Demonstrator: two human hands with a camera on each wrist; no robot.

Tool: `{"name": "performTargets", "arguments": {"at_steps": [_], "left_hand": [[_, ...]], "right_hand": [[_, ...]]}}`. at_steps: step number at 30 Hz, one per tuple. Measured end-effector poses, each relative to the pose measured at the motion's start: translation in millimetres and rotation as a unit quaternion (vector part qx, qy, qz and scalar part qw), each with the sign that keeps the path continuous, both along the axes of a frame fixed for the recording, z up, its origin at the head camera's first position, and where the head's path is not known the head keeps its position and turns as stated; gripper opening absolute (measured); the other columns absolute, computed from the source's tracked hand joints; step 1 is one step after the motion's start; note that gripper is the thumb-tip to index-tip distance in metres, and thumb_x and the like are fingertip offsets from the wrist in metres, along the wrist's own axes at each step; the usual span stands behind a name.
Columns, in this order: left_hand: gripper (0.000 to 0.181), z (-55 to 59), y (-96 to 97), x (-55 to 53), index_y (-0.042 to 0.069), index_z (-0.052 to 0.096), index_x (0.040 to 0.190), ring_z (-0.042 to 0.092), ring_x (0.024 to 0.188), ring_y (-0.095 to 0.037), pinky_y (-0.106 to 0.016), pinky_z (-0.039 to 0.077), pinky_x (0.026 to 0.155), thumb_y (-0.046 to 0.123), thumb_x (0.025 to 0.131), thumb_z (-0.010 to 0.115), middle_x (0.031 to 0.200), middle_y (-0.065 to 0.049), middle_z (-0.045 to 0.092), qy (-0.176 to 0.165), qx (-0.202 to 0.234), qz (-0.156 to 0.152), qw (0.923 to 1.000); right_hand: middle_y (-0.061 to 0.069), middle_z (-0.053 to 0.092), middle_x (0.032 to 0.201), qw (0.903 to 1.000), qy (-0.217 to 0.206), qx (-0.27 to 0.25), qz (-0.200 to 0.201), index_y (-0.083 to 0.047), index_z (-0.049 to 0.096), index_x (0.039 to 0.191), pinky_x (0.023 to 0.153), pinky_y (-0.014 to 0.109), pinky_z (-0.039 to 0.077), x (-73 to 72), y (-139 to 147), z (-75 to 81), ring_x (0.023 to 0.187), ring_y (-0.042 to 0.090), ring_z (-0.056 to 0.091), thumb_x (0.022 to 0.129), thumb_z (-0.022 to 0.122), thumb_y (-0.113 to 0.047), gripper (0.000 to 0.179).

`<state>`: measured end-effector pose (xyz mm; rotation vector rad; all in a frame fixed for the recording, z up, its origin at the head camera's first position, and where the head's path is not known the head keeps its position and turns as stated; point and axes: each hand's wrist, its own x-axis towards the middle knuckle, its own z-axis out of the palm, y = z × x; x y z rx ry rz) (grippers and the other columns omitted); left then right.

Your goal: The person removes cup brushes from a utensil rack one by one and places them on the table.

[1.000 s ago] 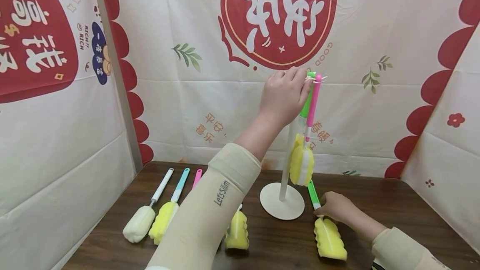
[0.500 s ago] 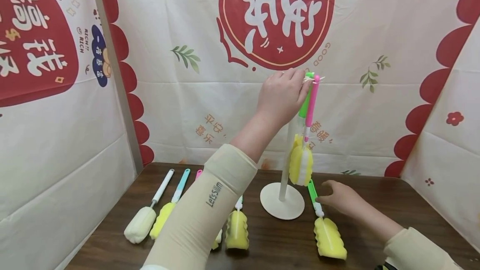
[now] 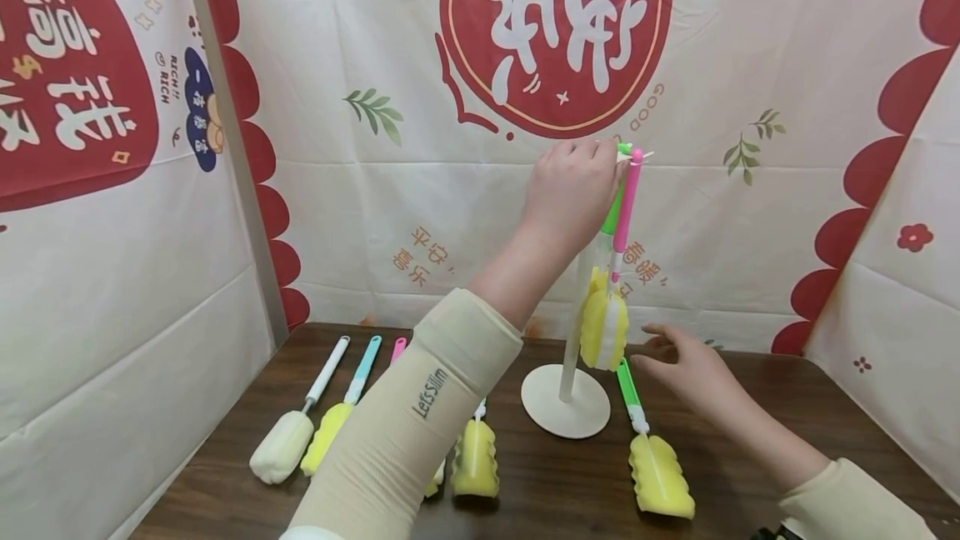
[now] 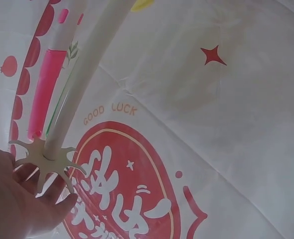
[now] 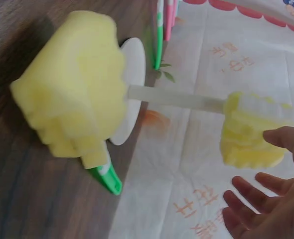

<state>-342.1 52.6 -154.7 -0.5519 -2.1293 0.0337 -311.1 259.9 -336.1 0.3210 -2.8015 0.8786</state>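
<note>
My left hand (image 3: 570, 194) grips the top of a white stand (image 3: 564, 419), its fingers around the star-shaped hook plate (image 4: 40, 158) in the left wrist view. From the hooks hang a pink-handled sponge brush (image 3: 627, 207) and a green-handled sponge brush (image 3: 612, 215), yellow sponge heads downward. My right hand (image 3: 697, 369) is in the air beside those heads with its fingers spread, holding nothing. Below it a green-handled sponge brush (image 3: 660, 477) lies on the table; its yellow head is large in the right wrist view.
Left of the stand lie a white brush (image 3: 281, 447), a teal-handled brush (image 3: 362, 369), a pink-handled brush (image 3: 397, 348) partly hidden by my left arm, and another yellow sponge brush (image 3: 476, 461). A printed cloth (image 3: 465, 190) backs the wooden table (image 3: 555, 490).
My right hand has left the neck of the green-handled brush on the table and risen up beside the hanging sponge heads. My left hand stays at the stand's top.
</note>
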Motion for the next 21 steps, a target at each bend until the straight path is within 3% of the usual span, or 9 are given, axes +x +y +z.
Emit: {"name": "performTargets", "arguments": {"at_steps": [6, 12, 17, 21], "left_hand": [[0.034, 4.3, 1.3, 3.9, 0.016, 0.06, 0.125, 0.062, 0.106, -0.011, -0.019, 0.04, 0.097, 0.036, 0.098, 0.055, 0.117, 0.005, 0.067, -0.025, -0.017, -0.007, 0.9995], [0.039, 3.7, 1.5, 3.5, 0.015, 0.059, 0.129, 0.06, 0.111, -0.013, -0.022, 0.038, 0.101, 0.035, 0.096, 0.059, 0.125, 0.004, 0.064, -0.029, -0.028, -0.01, 0.9991], [0.041, 1.7, 0.3, 1.1, 0.013, 0.057, 0.133, 0.058, 0.114, -0.014, -0.021, 0.037, 0.102, 0.033, 0.097, 0.059, 0.127, 0.003, 0.063, -0.034, -0.021, -0.019, 0.999], [0.041, 1.8, -3.5, -0.6, 0.012, 0.055, 0.136, 0.056, 0.113, -0.015, -0.017, 0.039, 0.097, 0.03, 0.099, 0.055, 0.127, 0.001, 0.062, -0.06, 0.002, -0.043, 0.9973]], "right_hand": [[0.026, 0.055, 0.127, 0.9984, 0.043, -0.036, 0.009, 0.003, 0.043, 0.14, 0.082, 0.053, 0.052, 3.2, -7.3, 9.3, 0.109, 0.045, 0.057, 0.094, 0.062, -0.045, 0.069], [0.024, 0.053, 0.13, 0.9968, 0.061, -0.05, 0.008, 0.002, 0.046, 0.139, 0.086, 0.053, 0.049, 3.3, -11.3, 14.1, 0.113, 0.039, 0.052, 0.095, 0.06, -0.043, 0.064], [0.022, 0.054, 0.129, 0.9945, 0.086, -0.058, 0.014, 0.002, 0.048, 0.136, 0.091, 0.057, 0.042, 5.2, -14.2, 17.2, 0.113, 0.038, 0.051, 0.096, 0.059, -0.041, 0.059], [0.022, 0.054, 0.129, 0.9918, 0.106, -0.069, 0.018, 0.001, 0.049, 0.135, 0.092, 0.057, 0.039, 7.6, -16.7, 22.1, 0.112, 0.037, 0.05, 0.097, 0.059, -0.035, 0.054]]}}
